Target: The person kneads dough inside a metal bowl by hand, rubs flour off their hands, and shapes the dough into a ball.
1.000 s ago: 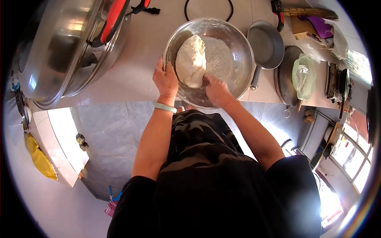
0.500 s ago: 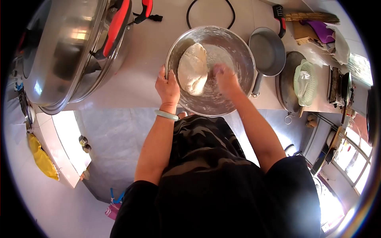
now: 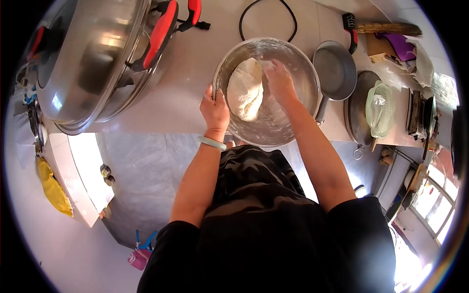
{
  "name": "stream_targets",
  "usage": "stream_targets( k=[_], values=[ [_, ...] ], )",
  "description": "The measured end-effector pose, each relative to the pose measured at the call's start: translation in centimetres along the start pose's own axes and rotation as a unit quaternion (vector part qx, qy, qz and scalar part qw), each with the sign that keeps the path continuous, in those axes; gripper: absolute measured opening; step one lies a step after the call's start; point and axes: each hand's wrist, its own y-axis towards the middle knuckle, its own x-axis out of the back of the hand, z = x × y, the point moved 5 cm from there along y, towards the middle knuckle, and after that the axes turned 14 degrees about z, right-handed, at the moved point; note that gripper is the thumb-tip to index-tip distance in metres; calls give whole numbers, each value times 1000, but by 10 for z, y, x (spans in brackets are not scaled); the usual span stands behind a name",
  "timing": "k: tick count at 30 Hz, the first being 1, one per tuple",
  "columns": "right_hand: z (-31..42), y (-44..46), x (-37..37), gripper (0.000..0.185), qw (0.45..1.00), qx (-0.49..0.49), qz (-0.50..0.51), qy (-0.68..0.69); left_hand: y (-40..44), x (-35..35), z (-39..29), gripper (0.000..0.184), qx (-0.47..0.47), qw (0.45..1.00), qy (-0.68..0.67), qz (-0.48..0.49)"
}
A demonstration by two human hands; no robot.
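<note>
A pale, floury lump of dough [image 3: 245, 90] lies in the left part of a wide steel bowl [image 3: 308, 83]. With thumb and fingers on either side of the rim, my left hand [image 3: 215, 111] grips the bowl at its left edge; a pale green bangle circles the wrist. My right hand [image 3: 280, 82] is inside the bowl, right of the dough, its fingers extended toward the far side and slightly blurred. White flour residue coats the bowl's inner wall and bottom.
A large steel pot [image 3: 88, 58] with red-and-black handles stands at the left. Right of the bowl are a grey saucepan [image 3: 334, 71], a dark round lid [image 3: 358, 110] and a green basket [image 3: 380, 110]. A black cable loop [image 3: 240, 24] lies behind the bowl.
My right hand has moved from the dough's near end, across the bowl bottom, to the far side, and its fingers have stretched out. The left hand keeps its hold. The whole view has shifted slightly.
</note>
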Motion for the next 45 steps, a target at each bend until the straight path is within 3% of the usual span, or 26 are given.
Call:
stream_targets(
  k=[2,5,8,11,14,20,27,30,33,34,37,40,42,45],
  values=[
    [37,14,-15,68,999,30,-17,-27,-1,0,-4,33,-12,1000,-2,4],
    [51,40,-55,61,985,2,-55,-161,-2,-3,5,33,-14,1000,4,-13],
    [68,5,-68,52,944,21,39,-327,-5,-6,7,31,3,1000,-8,-14],
    [31,-11,-62,43,926,132,-22,-354,-10,-7,7,33,25,1000,-6,-6],
    [6,-21,-40,42,954,112,-37,-276,-7,-7,10,35,38,999,-24,5],
    [23,9,-49,41,903,141,-127,-385,-8,-8,4,36,32,999,-36,19],
    [30,35,-39,40,905,169,-126,-369,-6,-12,17,38,33,999,-29,30],
    [33,38,-38,46,890,158,-100,-415,-5,-9,6,37,17,999,-21,18],
    [56,34,-14,54,959,103,72,-255,-5,-10,13,30,-17,1000,1,0],
    [62,39,-8,68,960,135,118,-215,-3,-10,14,27,-37,999,10,-4],
    [71,36,-10,64,953,-11,198,-228,-3,-11,13,26,-50,999,-10,-9],
    [52,34,-33,48,930,40,187,-315,-4,-10,11,24,-48,998,28,-28],
    [36,17,-46,49,900,95,113,-410,-3,-11,15,23,-47,999,12,-24],
    [46,-22,-49,43,910,70,237,-334,-2,-13,21,22,-59,998,-10,-36]
  ],
)
